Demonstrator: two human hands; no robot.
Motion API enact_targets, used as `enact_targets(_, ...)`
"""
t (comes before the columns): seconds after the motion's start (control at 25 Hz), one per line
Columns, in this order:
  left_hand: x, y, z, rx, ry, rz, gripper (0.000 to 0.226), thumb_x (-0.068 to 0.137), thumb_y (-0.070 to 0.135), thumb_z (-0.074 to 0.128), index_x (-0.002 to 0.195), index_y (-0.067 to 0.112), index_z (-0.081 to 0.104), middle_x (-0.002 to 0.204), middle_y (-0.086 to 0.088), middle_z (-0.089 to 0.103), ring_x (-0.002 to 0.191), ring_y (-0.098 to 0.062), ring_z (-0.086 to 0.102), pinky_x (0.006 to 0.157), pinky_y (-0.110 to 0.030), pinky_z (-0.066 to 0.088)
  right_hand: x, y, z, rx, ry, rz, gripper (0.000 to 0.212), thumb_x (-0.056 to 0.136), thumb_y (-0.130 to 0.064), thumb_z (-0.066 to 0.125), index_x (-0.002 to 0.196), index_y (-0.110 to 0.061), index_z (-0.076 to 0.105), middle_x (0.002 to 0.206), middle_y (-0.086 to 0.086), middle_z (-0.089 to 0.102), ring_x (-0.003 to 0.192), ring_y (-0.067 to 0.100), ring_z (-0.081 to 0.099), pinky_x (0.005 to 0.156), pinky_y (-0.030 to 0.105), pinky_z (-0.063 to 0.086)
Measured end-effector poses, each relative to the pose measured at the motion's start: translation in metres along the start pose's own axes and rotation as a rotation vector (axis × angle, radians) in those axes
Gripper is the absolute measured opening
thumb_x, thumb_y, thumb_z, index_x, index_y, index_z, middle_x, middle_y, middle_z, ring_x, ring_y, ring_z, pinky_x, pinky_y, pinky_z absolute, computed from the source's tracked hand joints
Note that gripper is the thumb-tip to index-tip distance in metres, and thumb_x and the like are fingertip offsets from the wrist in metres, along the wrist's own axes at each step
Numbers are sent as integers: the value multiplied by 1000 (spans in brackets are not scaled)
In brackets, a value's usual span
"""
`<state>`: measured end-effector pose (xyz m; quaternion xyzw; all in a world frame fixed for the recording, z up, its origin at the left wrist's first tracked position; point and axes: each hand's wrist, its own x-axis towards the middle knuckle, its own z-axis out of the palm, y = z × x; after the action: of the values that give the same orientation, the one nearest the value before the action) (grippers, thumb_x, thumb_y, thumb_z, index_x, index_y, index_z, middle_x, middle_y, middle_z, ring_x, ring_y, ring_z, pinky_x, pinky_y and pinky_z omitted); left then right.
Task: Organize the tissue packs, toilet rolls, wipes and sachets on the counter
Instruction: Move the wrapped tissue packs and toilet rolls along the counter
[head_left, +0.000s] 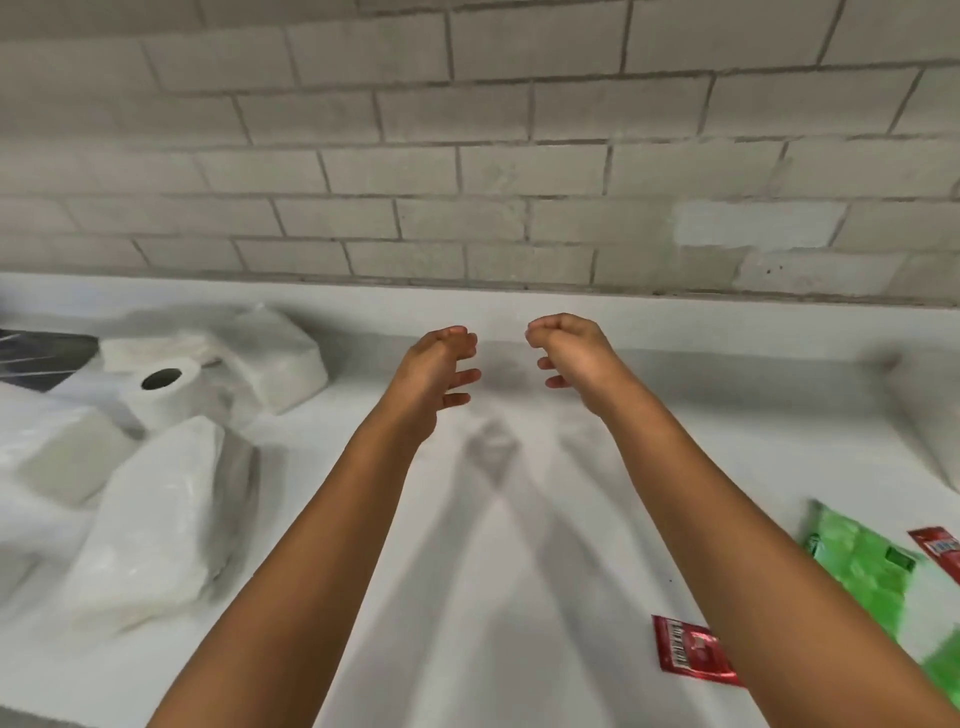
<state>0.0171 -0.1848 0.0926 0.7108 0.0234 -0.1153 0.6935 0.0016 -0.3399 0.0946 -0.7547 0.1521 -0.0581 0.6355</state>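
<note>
My left hand (436, 371) and my right hand (569, 353) hover side by side over the middle of the white counter (519, 571), fingers loosely curled and apart, holding nothing. To the left lie white tissue packs (156, 525) (283, 353) and an upright toilet roll (166, 392). A red sachet (683, 649) lies near my right forearm, which partly covers it. At the right edge sit a green wipes pack (872, 566) and a second red sachet (940, 551), both cut off by the frame.
A grey brick wall (467, 156) rises behind the counter. A dark object (41, 358) lies at the far left. Another wrapped pack (57, 457) sits at the left, and a white bundle (930, 415) at the far right.
</note>
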Motion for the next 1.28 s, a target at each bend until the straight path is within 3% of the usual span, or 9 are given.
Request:
enact_targets(0.4,-12,-27,-221,143,236,136,17,86,21,60,102,27,58,90,11,60,83,-10,59,64,-21,42,-36,7,221,-98,-273,101,15,86,-22,58,100,-19,61,90,-3,57,77,14,53,62,27,44)
enact_targets(0.48,-10,-35,-257,221,384,188,17,85,19,60,102,22,60,94,10,58,89,-11,56,68,-18,41,-40,9,250,-145,-314,124,19,87,-24,58,104,-18,60,93,-4,56,82,14,53,63,26,43)
enact_targets(0.56,-6,-46,-289,372,490,182,25,84,22,61,109,19,60,111,7,57,101,-16,55,83,-25,45,-44,9,272,-187,-361,143,23,86,-30,58,107,-19,58,95,-7,55,81,11,53,62,24,42)
enact_targets(0.64,0,-61,-317,513,544,86,42,82,30,62,122,20,54,129,-4,48,116,-26,50,99,-40,41,-47,14,295,-231,-403,171,33,85,-38,58,114,-21,53,104,-7,54,83,9,52,63,24,41)
enact_targets(0.72,2,-76,-333,564,551,-52,60,80,36,65,134,23,41,139,-12,37,124,-36,42,104,-49,36,-50,24,310,-266,-454,222,56,82,-48,59,130,-24,43,121,-5,49,99,14,51,72,28,42)
enact_targets(0.88,2,-102,-347,362,435,-230,88,81,40,66,149,18,15,151,-13,27,134,-34,34,105,-43,33,-52,50,334,-212,-555,391,90,73,-62,63,145,-33,17,142,1,37,122,27,44,86,37,42)
enact_targets(1.0,5,-114,-351,254,386,-327,94,81,43,66,150,15,8,152,-9,27,133,-32,35,102,-41,35,-53,65,346,-93,-572,469,102,64,-58,70,145,-35,13,140,1,43,106,24,53,92,39,46)
enact_targets(1.12,12,-117,-352,253,353,-348,88,79,43,66,148,15,18,147,-10,35,128,-34,41,101,-46,40,-53,76,352,-56,-584,454,96,63,-45,75,141,-28,22,131,3,52,94,22,59,88,40,50)
enact_targets(1.28,20,-113,-346,224,296,-332,74,77,40,68,139,14,37,133,-11,49,115,-34,51,97,-49,44,-52,80,348,9,-574,423,53,73,-25,76,118,-13,51,112,4,66,93,21,66,74,31,53)
